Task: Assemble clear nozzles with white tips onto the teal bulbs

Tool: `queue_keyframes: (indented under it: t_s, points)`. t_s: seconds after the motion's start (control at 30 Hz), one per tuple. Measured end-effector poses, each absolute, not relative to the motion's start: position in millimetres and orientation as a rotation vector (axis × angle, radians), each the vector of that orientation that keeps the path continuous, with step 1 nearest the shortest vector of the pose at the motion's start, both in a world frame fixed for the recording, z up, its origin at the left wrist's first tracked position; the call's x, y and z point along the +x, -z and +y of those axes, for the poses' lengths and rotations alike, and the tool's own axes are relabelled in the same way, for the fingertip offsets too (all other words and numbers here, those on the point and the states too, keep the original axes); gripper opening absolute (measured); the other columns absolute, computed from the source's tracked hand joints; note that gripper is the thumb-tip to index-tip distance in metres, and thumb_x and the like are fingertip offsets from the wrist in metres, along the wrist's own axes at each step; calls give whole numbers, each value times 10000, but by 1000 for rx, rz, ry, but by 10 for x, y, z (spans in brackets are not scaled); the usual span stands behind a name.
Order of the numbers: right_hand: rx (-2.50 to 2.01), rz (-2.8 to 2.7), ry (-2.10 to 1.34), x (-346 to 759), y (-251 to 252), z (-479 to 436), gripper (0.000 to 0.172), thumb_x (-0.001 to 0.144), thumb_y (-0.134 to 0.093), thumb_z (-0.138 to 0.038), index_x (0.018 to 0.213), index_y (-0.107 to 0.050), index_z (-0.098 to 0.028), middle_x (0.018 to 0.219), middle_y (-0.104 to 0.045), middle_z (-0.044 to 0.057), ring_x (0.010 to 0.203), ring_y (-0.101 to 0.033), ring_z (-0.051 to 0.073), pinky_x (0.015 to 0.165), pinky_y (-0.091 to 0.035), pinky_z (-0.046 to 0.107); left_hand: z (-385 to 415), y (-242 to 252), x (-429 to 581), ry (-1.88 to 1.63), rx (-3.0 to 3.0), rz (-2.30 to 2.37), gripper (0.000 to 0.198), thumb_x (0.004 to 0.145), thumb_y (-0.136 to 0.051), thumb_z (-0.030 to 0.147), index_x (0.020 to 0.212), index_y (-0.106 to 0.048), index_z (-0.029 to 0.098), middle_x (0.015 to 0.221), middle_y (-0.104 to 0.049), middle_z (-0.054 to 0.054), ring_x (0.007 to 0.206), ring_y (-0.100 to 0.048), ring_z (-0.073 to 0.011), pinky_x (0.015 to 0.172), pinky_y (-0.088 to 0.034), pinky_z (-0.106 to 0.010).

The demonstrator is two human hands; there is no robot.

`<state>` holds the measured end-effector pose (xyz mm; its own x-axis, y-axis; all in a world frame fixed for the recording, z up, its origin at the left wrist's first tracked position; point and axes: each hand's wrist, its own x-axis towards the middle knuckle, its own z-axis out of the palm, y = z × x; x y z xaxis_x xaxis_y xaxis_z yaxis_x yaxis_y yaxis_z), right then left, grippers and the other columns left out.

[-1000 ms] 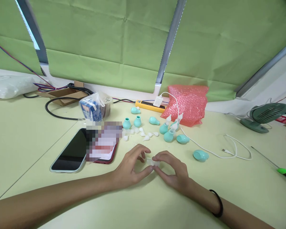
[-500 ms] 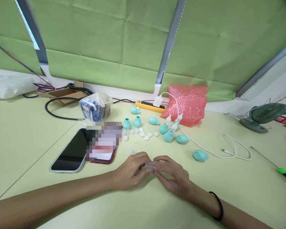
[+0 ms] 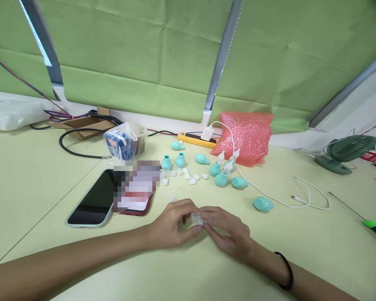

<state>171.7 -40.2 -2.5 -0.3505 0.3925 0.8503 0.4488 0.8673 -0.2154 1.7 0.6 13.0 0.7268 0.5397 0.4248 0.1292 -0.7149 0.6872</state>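
Observation:
My left hand (image 3: 172,223) and my right hand (image 3: 227,232) meet near the front middle of the pale green table (image 3: 34,175). Both pinch one small clear plastic piece (image 3: 196,218) between their fingertips, just above the tabletop. A black band circles my right wrist. Beyond my hands lie several loose clear plastic tips (image 3: 188,176) and several teal rubber bulbs (image 3: 221,177), some fitted with clear tips. One teal bulb (image 3: 263,204) lies alone to the right.
A dark phone (image 3: 92,202) and a red-cased item lie at the left. Further back are a wrapped blue pack (image 3: 125,142), cardboard and black cables, a yellow power strip (image 3: 196,139), pink bubble wrap (image 3: 247,136), a white cable (image 3: 301,196), a green fan (image 3: 347,152) and a green-handled screwdriver (image 3: 374,228).
Both hands drew slightly nearer to me and closed more tightly on the clear piece, which now shows between the fingertips. Nothing else moved.

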Motion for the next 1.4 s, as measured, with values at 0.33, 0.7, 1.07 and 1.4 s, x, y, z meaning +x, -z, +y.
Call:
queue_keyframes:
  t_s: [0.33,0.7,1.07,1.4]
  points:
    - [-588,-1991,75,1723,49,-390,478,662,-534,62,1078,-477,-166,826,-655,68,848,-604,183,705,-546,318,6,-127,40,-869,2301,526,174,688,-542,202,837,-573,117,695,-546,-45,599,-467,-127,555,-394,-235]
    - [-584,-2029,94,1757,124,-385,463,686,-555,24,1091,-463,-183,865,-657,55,835,-608,154,761,-535,323,11,-126,-13,-765,2327,533,144,763,-488,241,827,-551,128,690,-512,-31,615,-459,-129,559,-377,-232]
    - [-600,-2096,124,1806,137,-401,509,677,-543,46,1121,-433,-177,934,-645,63,927,-576,171,791,-522,343,9,-115,24,-835,2286,537,216,737,-495,215,911,-589,129,660,-561,-32,570,-483,-119,555,-397,-228]
    - [-630,-2172,250,1877,-16,-366,435,680,-575,-76,1064,-414,-201,935,-632,91,877,-582,199,699,-531,372,14,-105,7,-783,2370,546,194,770,-497,264,863,-595,125,637,-538,-30,556,-459,-116,519,-367,-220]
